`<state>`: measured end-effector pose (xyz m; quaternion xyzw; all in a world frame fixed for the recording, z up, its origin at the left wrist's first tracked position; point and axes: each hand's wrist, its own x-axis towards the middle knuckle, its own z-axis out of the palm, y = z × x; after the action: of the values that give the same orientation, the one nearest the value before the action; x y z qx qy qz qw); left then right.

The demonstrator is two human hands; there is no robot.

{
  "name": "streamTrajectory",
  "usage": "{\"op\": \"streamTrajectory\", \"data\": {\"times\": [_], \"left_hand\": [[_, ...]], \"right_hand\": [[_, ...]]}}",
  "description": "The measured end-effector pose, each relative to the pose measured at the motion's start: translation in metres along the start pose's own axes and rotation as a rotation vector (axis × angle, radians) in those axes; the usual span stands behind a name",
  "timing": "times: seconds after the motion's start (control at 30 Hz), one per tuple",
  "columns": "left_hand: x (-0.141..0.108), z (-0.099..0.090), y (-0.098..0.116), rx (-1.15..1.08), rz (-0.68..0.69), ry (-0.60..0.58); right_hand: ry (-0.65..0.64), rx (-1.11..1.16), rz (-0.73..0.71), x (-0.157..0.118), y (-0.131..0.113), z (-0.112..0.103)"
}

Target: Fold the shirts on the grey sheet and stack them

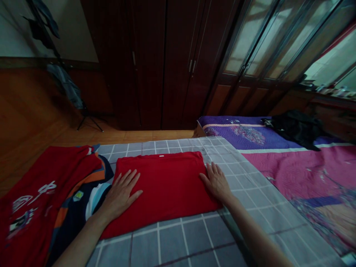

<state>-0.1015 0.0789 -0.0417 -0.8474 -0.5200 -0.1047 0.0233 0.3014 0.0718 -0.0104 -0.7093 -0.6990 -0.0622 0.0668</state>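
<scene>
Red folded shirt (162, 189) lies on a grey checked sheet (178, 241). The left hand (122, 194), open and flat, presses on its left side, while the open right hand (217, 181) rests at its right edge. A red patterned jersey (36, 207) lies just beside it.

A red T-shirt (164, 189), folded into a smooth, flat rectangle, lies on a gray checked bedsheet (178, 241), a small white tag (161, 156) at its far edge.
</scene>
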Motion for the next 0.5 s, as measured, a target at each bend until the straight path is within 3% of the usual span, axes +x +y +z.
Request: {"op": "streamTrajectory", "data": {"times": [0.13,0.27,0.33,0.4,0.5], "left_hand": [[0.000,-0.001,0.001,-0.008,-0.016,0.010],[0.000,-0.003,0.002,-0.019,-0.007,0.005],[0.000,-0.004,0.002,-0.020,-0.007,0.010],[0.000,-0.004,0.002,-0.019,-0.007,0.020],[-0.001,-0.004,0.002,-0.015,-0.005,0.024]], "right_hand": [[-0.006,0.068,-0.223,-0.031,-0.014,0.001],[-0.022,0.107,-0.203,-0.032,-0.040,-0.014],[-0.005,0.164,-0.254,-0.027,-0.069,-0.025],[-0.024,0.258,-0.393,-0.021,-0.108,-0.031],[-0.096,0.365,-0.621,-0.003,-0.163,-0.026]]}}
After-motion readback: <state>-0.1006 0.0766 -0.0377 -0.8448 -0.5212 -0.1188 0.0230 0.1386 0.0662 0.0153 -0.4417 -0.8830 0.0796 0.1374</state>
